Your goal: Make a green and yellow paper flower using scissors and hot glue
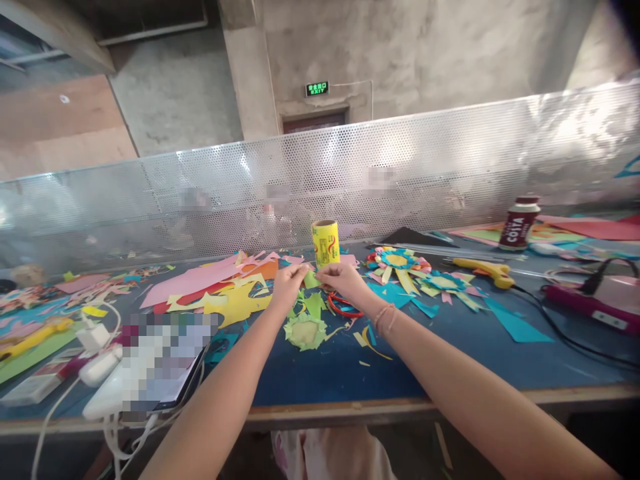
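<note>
The fingers [301, 271] of the left hand [289, 285] and those of the right hand [345, 280] are pinched together on a small green paper piece [313, 279], one hand at each side of it, thumbs and forefingers closed on its edges. The piece is held just above the bench [450, 360], between the two hands and in front of a yellow roll [325, 244] that stands upright just behind them. The right wrist wears a thin bracelet [384, 319].

Just below the hands a green paper flower [306, 331] lies flat on the blue surface, with narrow green and yellow offcuts around it. A red loop [344, 308], perhaps a scissor handle, lies partly under the right hand; I cannot tell what it is for certain.

To the right, near the right hand, lies a many-coloured paper flower [397, 260], then a yellow glue gun [483, 271], and well beyond it a dark bottle [519, 223] stands upright. To the left, pink and yellow paper sheets [210, 287] overlap, and nearer the front edge a blurred phone [160, 360] lies among white cables. A perforated metal screen [450, 167] runs along the back of the bench.
</note>
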`<move>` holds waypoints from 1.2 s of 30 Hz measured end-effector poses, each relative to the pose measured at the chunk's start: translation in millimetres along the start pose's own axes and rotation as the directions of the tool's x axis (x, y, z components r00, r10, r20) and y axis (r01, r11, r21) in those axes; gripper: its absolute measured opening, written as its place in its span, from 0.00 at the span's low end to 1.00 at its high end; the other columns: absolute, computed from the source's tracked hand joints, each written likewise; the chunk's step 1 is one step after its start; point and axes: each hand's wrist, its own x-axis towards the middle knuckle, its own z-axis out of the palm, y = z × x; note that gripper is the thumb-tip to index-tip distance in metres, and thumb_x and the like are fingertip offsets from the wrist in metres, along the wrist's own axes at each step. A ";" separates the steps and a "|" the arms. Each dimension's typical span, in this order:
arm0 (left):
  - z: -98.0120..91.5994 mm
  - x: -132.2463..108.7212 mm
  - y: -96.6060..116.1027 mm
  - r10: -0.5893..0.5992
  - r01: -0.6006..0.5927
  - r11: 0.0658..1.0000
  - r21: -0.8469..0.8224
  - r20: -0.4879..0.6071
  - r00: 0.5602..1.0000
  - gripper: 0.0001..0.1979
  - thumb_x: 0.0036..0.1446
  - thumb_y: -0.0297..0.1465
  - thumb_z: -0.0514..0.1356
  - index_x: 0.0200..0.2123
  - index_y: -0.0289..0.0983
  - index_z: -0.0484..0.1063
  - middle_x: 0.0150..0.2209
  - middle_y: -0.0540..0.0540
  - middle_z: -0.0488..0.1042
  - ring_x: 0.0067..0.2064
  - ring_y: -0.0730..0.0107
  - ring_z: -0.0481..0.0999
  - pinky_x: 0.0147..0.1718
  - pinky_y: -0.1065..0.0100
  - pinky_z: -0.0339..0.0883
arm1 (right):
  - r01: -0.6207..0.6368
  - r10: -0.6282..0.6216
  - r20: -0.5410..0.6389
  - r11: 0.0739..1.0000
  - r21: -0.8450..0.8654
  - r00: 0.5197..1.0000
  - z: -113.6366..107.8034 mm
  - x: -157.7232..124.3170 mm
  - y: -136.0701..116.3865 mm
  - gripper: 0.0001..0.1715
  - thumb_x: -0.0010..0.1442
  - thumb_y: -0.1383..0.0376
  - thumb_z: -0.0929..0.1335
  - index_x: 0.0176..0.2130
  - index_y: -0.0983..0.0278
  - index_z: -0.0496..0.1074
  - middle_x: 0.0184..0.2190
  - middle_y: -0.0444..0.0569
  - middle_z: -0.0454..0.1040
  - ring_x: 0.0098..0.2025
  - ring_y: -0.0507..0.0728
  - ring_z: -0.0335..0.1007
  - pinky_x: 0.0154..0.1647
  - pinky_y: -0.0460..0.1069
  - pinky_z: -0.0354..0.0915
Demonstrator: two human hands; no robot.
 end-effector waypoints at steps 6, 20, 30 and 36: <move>1.8 -3.2 6.3 -0.006 0.008 0.995 0.100 -0.021 1.000 0.12 0.46 0.40 0.61 0.23 0.36 0.73 0.15 0.53 0.63 0.19 0.76 0.60 0.20 0.72 0.50 | 0.082 -0.086 -0.039 0.991 -0.103 0.996 -0.1 -0.1 2.5 0.13 0.43 0.57 0.70 0.22 0.65 0.70 0.16 0.42 0.67 0.21 0.49 0.62 0.23 0.45 0.63; -4.9 1.5 1.8 -0.027 0.023 0.998 -0.052 -0.068 0.997 0.12 0.43 0.39 0.63 0.21 0.36 0.71 0.18 0.52 0.66 0.21 0.75 0.64 0.24 0.72 0.57 | -0.119 0.119 0.008 0.982 0.150 0.993 -1.0 -2.6 -7.5 0.13 0.37 0.60 0.75 0.23 0.66 0.74 0.20 0.46 0.74 0.24 0.51 0.70 0.29 0.47 0.69; -2.8 1.6 2.3 -0.130 0.122 0.975 -0.186 -0.036 0.991 0.13 0.38 0.40 0.66 0.21 0.35 0.72 0.19 0.49 0.70 0.21 0.72 0.69 0.25 0.69 0.65 | -0.079 0.083 -0.039 0.992 0.101 0.996 -8.0 1.2 2.6 0.12 0.39 0.60 0.73 0.21 0.67 0.70 0.17 0.44 0.72 0.20 0.49 0.66 0.24 0.45 0.64; -3.8 2.5 0.6 -0.084 0.081 0.993 -0.088 -0.031 0.996 0.14 0.42 0.40 0.64 0.24 0.35 0.72 0.20 0.48 0.72 0.22 0.72 0.70 0.26 0.69 0.67 | 0.084 -0.091 -0.070 0.992 -0.092 0.993 -1.9 2.3 8.3 0.14 0.44 0.57 0.69 0.26 0.66 0.72 0.22 0.44 0.72 0.24 0.50 0.65 0.27 0.46 0.62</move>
